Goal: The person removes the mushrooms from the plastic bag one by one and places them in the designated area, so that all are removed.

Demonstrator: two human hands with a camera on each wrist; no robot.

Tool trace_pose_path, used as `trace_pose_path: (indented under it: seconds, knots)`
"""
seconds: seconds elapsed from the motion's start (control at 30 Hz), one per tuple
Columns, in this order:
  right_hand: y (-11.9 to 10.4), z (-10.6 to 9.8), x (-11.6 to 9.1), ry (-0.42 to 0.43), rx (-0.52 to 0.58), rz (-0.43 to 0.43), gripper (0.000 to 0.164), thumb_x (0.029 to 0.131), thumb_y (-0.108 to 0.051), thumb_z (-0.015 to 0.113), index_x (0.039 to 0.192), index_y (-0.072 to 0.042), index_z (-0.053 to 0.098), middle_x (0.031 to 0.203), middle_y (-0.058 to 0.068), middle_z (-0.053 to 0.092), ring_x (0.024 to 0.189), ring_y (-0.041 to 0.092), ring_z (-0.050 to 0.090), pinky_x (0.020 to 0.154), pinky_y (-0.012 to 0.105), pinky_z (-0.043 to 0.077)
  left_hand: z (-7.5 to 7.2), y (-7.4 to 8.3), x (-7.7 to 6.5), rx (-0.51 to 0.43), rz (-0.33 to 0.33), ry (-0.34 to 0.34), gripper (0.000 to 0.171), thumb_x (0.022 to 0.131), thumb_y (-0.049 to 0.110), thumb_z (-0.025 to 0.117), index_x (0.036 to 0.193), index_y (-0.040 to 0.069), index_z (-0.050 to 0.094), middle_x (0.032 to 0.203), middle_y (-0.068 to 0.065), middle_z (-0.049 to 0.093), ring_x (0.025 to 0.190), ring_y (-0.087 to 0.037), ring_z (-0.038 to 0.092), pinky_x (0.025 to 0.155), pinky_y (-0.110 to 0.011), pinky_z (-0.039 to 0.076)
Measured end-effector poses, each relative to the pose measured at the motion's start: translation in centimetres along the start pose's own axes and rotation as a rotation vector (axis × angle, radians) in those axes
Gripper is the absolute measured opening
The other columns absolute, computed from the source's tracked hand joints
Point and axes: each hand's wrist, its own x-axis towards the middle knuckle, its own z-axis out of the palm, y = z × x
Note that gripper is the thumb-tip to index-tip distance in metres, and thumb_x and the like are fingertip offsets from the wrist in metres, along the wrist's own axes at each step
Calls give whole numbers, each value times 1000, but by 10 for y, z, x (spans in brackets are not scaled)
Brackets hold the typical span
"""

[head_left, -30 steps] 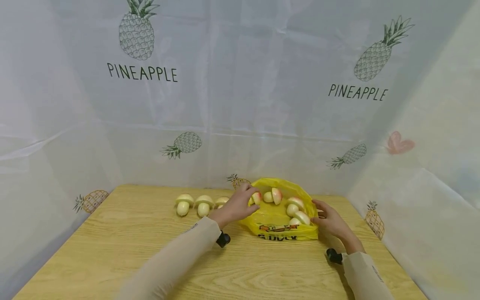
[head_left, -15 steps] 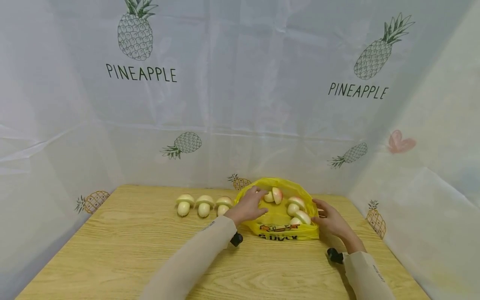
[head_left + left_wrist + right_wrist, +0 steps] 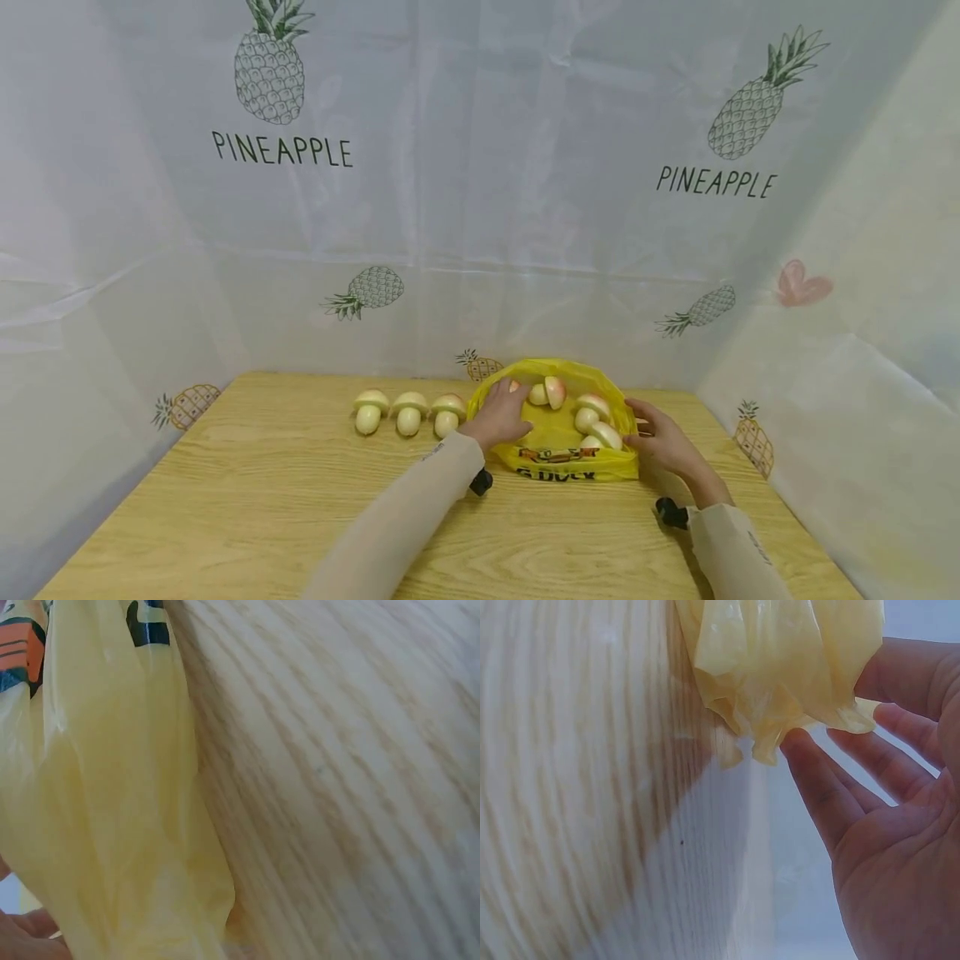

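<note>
In the head view a yellow plastic bag (image 3: pixel 558 468) lies with its mouth spread wide. Inside sit several mushroom-shaped pieces, pale with reddish caps, such as the mushroom (image 3: pixel 555 392) at the back. My left hand (image 3: pixel 501 414) reaches into the left side of the bag, over another reddish-capped mushroom (image 3: pixel 513 386) that it mostly hides; whether the fingers grip it is not visible. My right hand (image 3: pixel 663 437) holds the bag's right rim, with the thumb on one side and fingers (image 3: pixel 817 784) on the other in the right wrist view.
Three mushrooms stand in a row left of the bag on the wooden table (image 3: pixel 225 500): a left one (image 3: pixel 367 413), a middle one (image 3: pixel 408 415) and a right one (image 3: pixel 447 417). A pineapple-print curtain (image 3: pixel 487 208) surrounds the table.
My left hand has moved rightward from near the row of mushrooms into the bag, uncovering the row's right mushroom. The right hand has stayed at the rim.
</note>
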Motion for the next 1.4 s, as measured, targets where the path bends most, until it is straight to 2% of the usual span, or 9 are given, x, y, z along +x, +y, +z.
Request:
trace_pose_path:
  seconds: [0.27,0.43,0.57,0.67,0.9,1.03,1.23,1.4]
  knots:
    - [1,-1,0,0,-1,-5,71,92,-11,65,149,1,24,142,33,32,120,54,42,85,50,50,1,1,-1,1,-12,23,63,89,26,68,145,13,41,144,-17,31,124,-35,43,95,-47,43]
    - [1,0,1,-5,-2,-3,71,92,-11,64,149,1,24,142,33,31,120,54,42,85,50,50,0,1,-2,-40,12,19,60,90,23,67,143,10,43,143,-14,32,121,-27,47,92,-40,46]
    - [1,-1,2,-4,-5,-4,72,91,-12,65,149,1,24,142,32,32,120,54,42,85,50,50,1,-1,-2,-61,41,26,53,90,20,66,139,10,48,128,-10,38,111,-20,47,83,-33,46]
    - [0,0,2,-7,4,-1,72,92,-13,65,149,1,24,142,32,32,120,54,42,85,50,50,2,-1,-1,-35,49,35,53,89,20,67,138,11,50,120,-9,39,105,-20,45,80,-32,44]
    - [1,0,2,-6,-7,-5,71,92,-12,64,149,2,23,142,34,31,120,55,42,85,51,50,4,-3,-3,9,43,-11,64,87,22,70,144,16,43,132,-10,44,118,-24,46,93,-38,44]
    - [3,0,2,-5,-13,-3,71,92,-13,64,149,0,24,142,32,32,121,54,42,85,50,50,3,-3,-4,28,59,-43,65,89,21,67,147,17,39,136,-8,46,121,-22,45,93,-37,43]
    - [4,0,1,-6,-15,22,70,92,-15,64,150,-4,26,143,30,31,122,53,41,86,50,50,1,0,-5,-9,41,-68,61,91,15,63,147,18,39,130,-7,46,103,-16,47,77,-30,42]
    - [3,1,2,-3,-9,17,70,92,-13,65,149,-2,26,142,31,32,121,53,42,85,50,50,3,1,-5,-69,6,-61,62,91,16,65,147,16,38,125,-10,41,93,-15,46,71,-28,42]
